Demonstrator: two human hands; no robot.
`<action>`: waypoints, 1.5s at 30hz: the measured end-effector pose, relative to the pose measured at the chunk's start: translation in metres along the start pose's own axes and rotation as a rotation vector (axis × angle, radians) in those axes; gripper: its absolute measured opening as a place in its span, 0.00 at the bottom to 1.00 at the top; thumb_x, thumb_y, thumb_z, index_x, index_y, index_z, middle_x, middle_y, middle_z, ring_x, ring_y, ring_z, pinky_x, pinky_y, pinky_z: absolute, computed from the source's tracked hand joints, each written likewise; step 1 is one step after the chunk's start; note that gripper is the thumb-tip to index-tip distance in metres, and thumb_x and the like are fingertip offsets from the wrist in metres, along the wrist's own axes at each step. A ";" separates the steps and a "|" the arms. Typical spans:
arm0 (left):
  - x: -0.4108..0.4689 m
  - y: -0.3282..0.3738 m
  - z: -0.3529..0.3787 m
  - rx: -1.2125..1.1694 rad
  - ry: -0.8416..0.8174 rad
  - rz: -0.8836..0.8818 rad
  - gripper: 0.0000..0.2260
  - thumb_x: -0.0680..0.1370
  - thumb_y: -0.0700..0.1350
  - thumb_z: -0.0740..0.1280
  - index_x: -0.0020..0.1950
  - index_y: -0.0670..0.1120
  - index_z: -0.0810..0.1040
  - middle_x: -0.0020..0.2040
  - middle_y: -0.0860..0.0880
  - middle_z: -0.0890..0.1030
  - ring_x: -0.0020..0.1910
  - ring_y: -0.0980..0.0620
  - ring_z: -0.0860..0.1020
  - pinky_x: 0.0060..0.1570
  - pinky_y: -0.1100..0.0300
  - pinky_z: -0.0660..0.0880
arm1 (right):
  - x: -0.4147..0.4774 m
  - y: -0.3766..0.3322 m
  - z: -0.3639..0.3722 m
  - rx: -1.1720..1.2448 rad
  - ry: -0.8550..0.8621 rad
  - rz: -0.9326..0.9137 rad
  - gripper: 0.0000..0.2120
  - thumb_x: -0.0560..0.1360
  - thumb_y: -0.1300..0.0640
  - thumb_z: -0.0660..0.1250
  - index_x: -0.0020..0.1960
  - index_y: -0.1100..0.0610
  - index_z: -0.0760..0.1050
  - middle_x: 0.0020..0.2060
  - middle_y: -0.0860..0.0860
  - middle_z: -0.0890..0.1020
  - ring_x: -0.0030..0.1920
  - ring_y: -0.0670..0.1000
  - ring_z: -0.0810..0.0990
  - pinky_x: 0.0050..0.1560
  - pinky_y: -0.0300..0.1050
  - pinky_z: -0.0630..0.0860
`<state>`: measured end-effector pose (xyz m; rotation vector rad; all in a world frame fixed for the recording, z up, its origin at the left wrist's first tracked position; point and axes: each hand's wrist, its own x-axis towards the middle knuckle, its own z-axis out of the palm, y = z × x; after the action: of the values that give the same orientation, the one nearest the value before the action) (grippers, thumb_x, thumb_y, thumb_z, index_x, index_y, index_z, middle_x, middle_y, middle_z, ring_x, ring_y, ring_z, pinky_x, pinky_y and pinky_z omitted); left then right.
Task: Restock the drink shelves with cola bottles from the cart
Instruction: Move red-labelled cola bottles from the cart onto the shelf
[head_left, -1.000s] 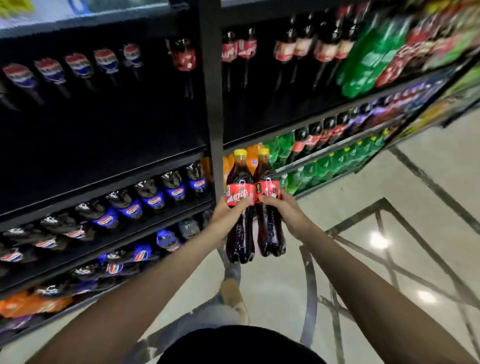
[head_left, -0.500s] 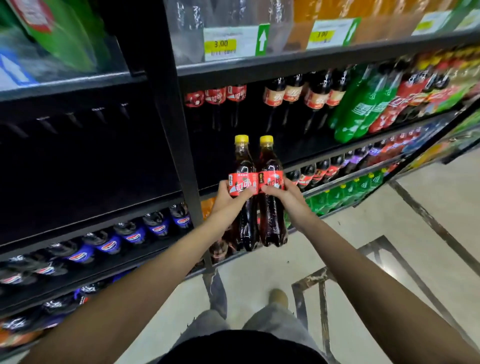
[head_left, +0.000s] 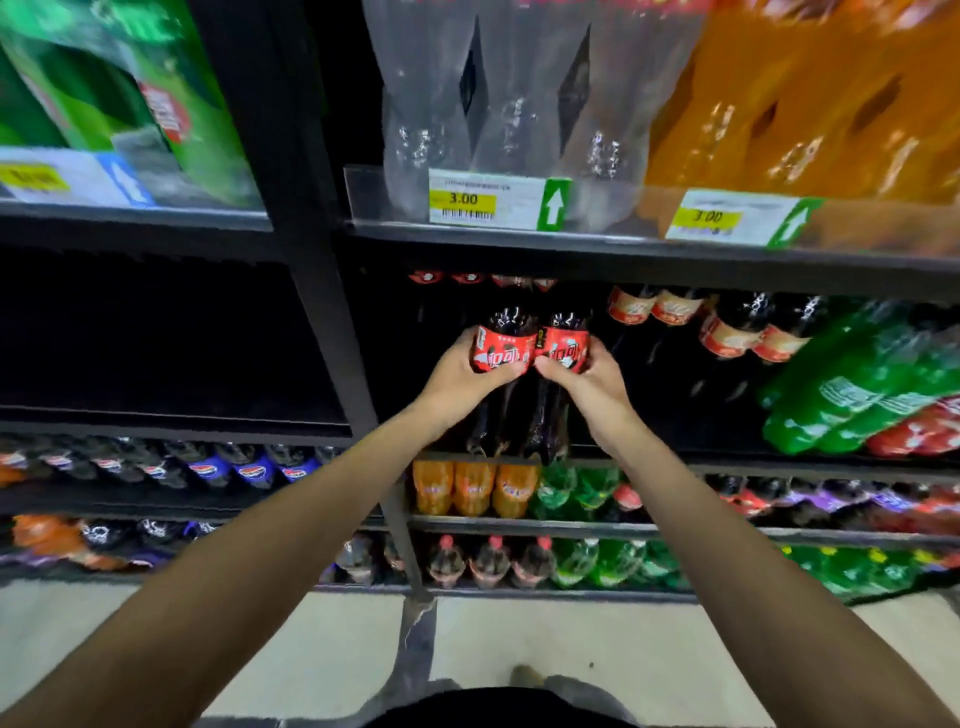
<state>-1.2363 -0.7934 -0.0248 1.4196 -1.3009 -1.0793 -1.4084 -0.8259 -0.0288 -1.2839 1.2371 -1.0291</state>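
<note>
— Where are the two bottles?

— Side by side and touching. The left cola bottle (head_left: 500, 349) and the right cola bottle (head_left: 565, 344) stand upright in the bay just right of the black post (head_left: 332, 338). Their bases are at the front edge of the middle shelf (head_left: 753, 464). I cannot tell whether they rest on it. Their necks and caps are hidden behind the upper shelf (head_left: 675, 254).

— And the hands?

— The left hand (head_left: 454, 376) is wrapped round the left bottle's red label, thumb across the front. The right hand (head_left: 589, 382) grips the right bottle the same way. The two thumbs nearly meet between the labels.

— What else sits on that shelf?

— Further right stands a row of dark cola bottles (head_left: 675, 314) with red labels. Beyond them are big green bottles (head_left: 857, 382), blurred.

— Above?

— Clear bottles (head_left: 498, 104) over a price tag (head_left: 488, 201) reading 3.00. Beside them are orange bottles (head_left: 810, 104) over a second tag (head_left: 727, 218).

— Below?

— Small orange bottles (head_left: 472, 488), then small green ones (head_left: 576, 488). In the left bay are dark bottles with blue labels (head_left: 234, 467). The lowest shelf holds red-capped dark bottles (head_left: 491, 564) just above the pale floor (head_left: 623, 649).
</note>
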 end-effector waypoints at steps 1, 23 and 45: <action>0.004 -0.001 0.002 0.009 0.017 0.003 0.22 0.74 0.44 0.73 0.66 0.46 0.71 0.54 0.53 0.80 0.50 0.65 0.77 0.47 0.77 0.72 | 0.007 0.001 -0.001 -0.002 -0.004 -0.017 0.21 0.70 0.62 0.75 0.60 0.55 0.73 0.51 0.48 0.82 0.49 0.39 0.81 0.49 0.30 0.74; 0.034 -0.042 0.019 0.127 0.113 0.096 0.32 0.77 0.48 0.69 0.77 0.45 0.59 0.71 0.51 0.69 0.70 0.57 0.67 0.69 0.61 0.65 | 0.062 0.044 -0.009 -0.146 -0.164 -0.140 0.40 0.68 0.61 0.77 0.73 0.53 0.58 0.60 0.44 0.73 0.59 0.41 0.74 0.59 0.33 0.69; 0.053 -0.103 0.022 0.359 0.658 -0.248 0.24 0.76 0.49 0.71 0.68 0.44 0.66 0.64 0.40 0.71 0.61 0.40 0.73 0.56 0.49 0.73 | 0.076 0.100 0.063 -0.313 -0.060 -0.039 0.27 0.73 0.57 0.74 0.68 0.58 0.67 0.62 0.53 0.76 0.62 0.52 0.75 0.63 0.46 0.73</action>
<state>-1.2327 -0.8437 -0.1320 2.0263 -0.8688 -0.4523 -1.3490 -0.8882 -0.1405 -1.5715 1.3689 -0.8386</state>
